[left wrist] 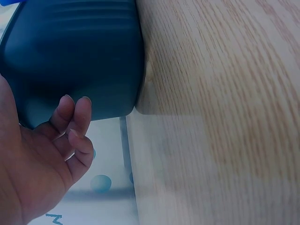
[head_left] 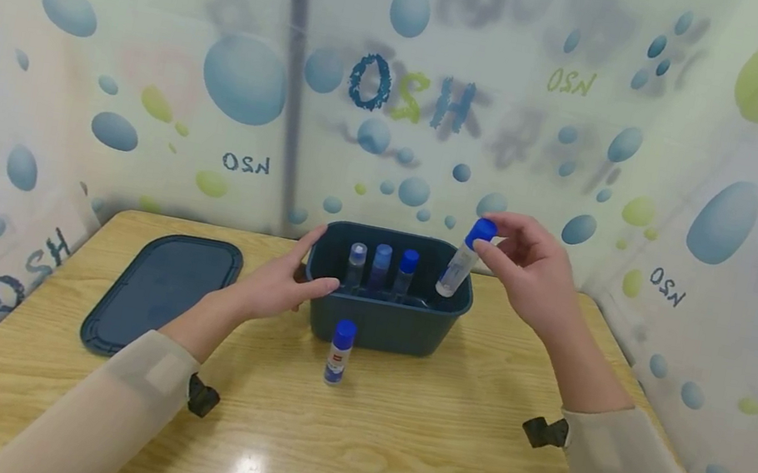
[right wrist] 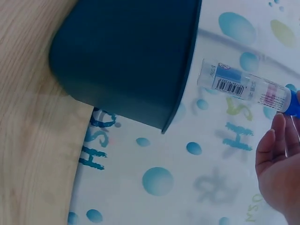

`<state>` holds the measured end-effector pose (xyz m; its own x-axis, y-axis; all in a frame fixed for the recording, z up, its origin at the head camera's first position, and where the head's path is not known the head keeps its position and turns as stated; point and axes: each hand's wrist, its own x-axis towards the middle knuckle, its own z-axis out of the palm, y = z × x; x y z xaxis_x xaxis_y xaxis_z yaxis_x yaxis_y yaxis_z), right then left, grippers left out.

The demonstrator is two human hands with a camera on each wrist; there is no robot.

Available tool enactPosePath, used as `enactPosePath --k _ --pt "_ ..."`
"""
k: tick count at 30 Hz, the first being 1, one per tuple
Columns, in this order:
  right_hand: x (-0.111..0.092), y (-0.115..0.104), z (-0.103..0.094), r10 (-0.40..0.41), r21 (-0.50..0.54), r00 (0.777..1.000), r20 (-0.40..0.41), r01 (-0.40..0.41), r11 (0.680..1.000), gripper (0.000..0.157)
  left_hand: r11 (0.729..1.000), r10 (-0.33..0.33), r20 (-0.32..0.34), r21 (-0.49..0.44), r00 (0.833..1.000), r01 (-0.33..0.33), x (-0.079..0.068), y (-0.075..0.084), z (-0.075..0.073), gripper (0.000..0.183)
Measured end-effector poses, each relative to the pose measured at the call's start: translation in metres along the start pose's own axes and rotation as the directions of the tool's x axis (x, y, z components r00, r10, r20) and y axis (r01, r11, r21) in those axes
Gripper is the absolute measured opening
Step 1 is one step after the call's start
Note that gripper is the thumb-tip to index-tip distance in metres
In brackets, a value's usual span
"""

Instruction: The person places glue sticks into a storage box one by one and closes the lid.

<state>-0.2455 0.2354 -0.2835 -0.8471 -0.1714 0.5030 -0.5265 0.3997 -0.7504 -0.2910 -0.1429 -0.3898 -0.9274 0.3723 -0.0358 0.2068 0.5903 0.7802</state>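
Note:
My right hand [head_left: 528, 275] pinches a clear glue stick [head_left: 459, 267] by its blue cap, tilted over the right end of a dark blue plastic bin [head_left: 382, 326]. In the right wrist view, the glue stick [right wrist: 243, 86] shows a barcode label, and its bottom is beyond the bin's rim. My left hand [head_left: 272, 281] holds the bin's left end, thumb on the front rim and index finger along the side. Three glue sticks [head_left: 380, 266] stand upright inside the bin, their lower parts hidden by its front wall. Another blue-capped glue stick [head_left: 339, 355] stands upright on the table before the bin.
A dark blue lid [head_left: 168, 288] lies flat on the wooden table [head_left: 386, 458], left of the bin. Patterned fabric walls [head_left: 396, 138] enclose the table's back and sides, close behind the bin.

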Motion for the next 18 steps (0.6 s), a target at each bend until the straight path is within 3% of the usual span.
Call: enactPosePath --k 7,18 --pt "0.010 0.023 0.011 0.052 -0.042 0.997 0.049 -0.050 0.998 0.035 1.000 0.004 0.005 -0.006 1.000 -0.004 0.001 0.000 0.001 0.104" --pt "0.020 0.036 0.053 0.121 -0.048 0.973 0.195 -0.114 0.992 0.039 1.000 0.011 0.004 0.002 1.000 -0.011 0.001 -0.001 0.001 0.105"
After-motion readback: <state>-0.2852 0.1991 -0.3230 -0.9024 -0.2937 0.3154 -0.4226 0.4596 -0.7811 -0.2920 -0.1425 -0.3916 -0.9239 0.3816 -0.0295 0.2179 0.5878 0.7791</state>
